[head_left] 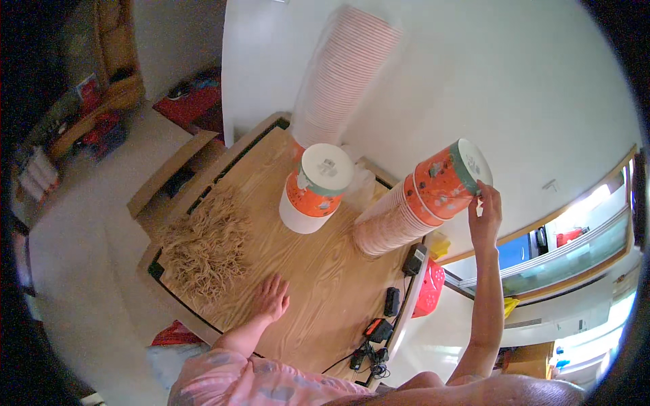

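My right hand is raised at the right, its fingers closed at the base edge of the top paper bucket. That orange, green and white bucket sits upside down on a tall nested stack of paper buckets. The part of the thumb behind the fingers is hard to make out. My left hand lies flat on the wooden tabletop, fingers stretched out, holding nothing. Between the stack and the far edge stand upside-down paper buckets, orange with a white lower part.
Behind them rises a tall plastic-wrapped stack of buckets against the white wall. Crinkled shredded paper heaps at the table's left. Black adapters and cables lie along the right edge, by a red plastic item. An open carton stands beyond the left edge.
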Motion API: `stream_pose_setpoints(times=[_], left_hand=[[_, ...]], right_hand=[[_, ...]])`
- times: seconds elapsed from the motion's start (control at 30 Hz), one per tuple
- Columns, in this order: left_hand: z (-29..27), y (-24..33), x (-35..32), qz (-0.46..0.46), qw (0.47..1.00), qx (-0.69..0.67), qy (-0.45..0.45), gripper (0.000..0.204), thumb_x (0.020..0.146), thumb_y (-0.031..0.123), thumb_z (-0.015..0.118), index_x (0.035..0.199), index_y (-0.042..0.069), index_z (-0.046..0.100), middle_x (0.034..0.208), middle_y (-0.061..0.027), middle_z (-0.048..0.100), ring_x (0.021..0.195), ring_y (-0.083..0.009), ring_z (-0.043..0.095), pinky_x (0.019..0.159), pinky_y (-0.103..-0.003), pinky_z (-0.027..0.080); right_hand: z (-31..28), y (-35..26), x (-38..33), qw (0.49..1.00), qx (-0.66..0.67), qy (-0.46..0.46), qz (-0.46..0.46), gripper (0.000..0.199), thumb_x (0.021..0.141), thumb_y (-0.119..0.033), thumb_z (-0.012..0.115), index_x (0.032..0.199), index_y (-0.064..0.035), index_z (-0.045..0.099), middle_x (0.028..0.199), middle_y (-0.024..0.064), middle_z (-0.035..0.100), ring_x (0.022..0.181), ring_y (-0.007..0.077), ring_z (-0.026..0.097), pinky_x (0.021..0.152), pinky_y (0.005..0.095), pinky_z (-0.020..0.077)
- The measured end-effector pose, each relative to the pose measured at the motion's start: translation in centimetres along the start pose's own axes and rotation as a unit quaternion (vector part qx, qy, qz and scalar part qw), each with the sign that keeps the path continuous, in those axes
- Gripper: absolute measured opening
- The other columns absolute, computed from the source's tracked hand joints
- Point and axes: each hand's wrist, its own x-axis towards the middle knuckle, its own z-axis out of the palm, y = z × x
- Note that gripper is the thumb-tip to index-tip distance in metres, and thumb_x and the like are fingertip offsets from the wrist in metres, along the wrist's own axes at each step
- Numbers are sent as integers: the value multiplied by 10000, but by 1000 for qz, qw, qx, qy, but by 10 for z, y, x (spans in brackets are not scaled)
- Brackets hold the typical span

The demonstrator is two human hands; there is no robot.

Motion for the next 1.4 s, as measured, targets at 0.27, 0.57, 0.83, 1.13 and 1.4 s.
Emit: stream_pose_setpoints(times=[0.27,0.57,0.83,1.13,1.4], left_hand=[[14,-8,-4,21,1000,-5,8,497,755,288,550,1198,95,434,1305,-179,351,1217,-353,304,969,-507,265],[14,-8,-4,20,999,-32,15,508,749,282,551,1211,104,438,1303,-176,349,1226,-347,292,984,-526,235],[15,-8,-6,5,1000,10,-2,467,772,309,529,1191,118,455,1315,-165,346,1229,-337,294,970,-511,257],[13,-9,-7,10,1000,-9,0,505,788,314,527,1235,105,420,1343,-159,309,1220,-378,286,986,-536,221],[16,-11,-4,10,999,13,-33,494,816,330,479,1245,96,402,1320,-183,336,1233,-333,287,967,-505,268]], right_hand=[[12,-4,-10,999,22,-13,20,348,760,0,534,1097,-85,544,994,146,532,931,296,538,778,377,475],[18,-6,-16,1000,21,-17,-12,406,727,4,570,1120,-76,510,1000,142,522,909,297,531,767,371,463],[10,-17,-17,998,7,-40,-42,506,669,-44,645,1146,-63,476,1023,150,503,927,310,514,782,382,443],[2,-23,-20,989,-31,-144,-8,755,638,-203,708,1273,-81,318,1172,177,414,1066,338,426,869,446,361],[8,-27,-22,987,-15,-148,66,655,686,-131,635,1267,-82,337,1233,174,397,1114,346,409,892,445,361]])
